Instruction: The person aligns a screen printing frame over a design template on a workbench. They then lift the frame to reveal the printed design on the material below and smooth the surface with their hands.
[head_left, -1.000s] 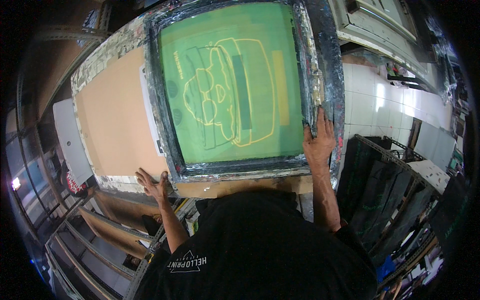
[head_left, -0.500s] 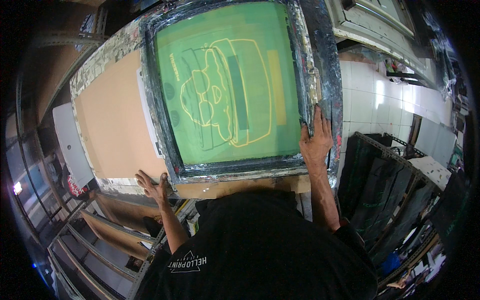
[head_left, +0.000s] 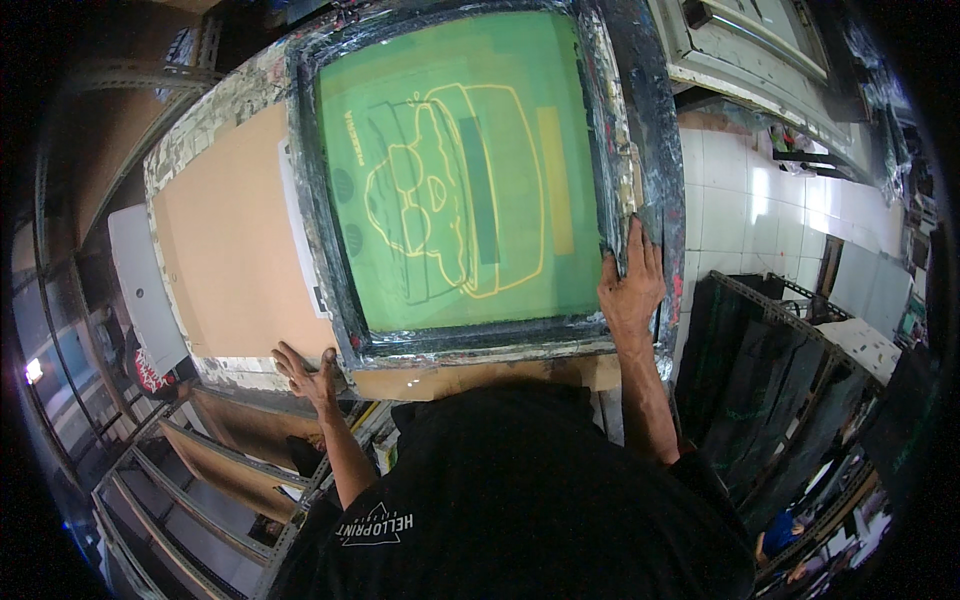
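A green screen-printing screen (head_left: 455, 170) in a dark, ink-smeared frame (head_left: 480, 345) lies in front of me. Yellowish line art and a few darker bands show on its mesh. My right hand (head_left: 632, 285) rests on the frame's right side, its fingers stretched forward along the edge and its thumb apart. My left hand (head_left: 308, 372) lies at the near edge of the table, fingers spread, by the near corner of a tan board (head_left: 235, 235). A strip of white sheet (head_left: 300, 230) shows between that board and the frame. Neither hand holds a loose thing.
Below left stands a slotted metal rack (head_left: 205, 490) with wooden boards. A grey panel (head_left: 142, 285) juts out past the table's left end. Dark screens or panels (head_left: 745, 370) stand in a rack at right, beside white floor tiles (head_left: 735, 205). A pale metal unit (head_left: 760, 60) is at the far right.
The whole view has shifted very slightly. Both hands keep the same places and poses, and the screen lies as before.
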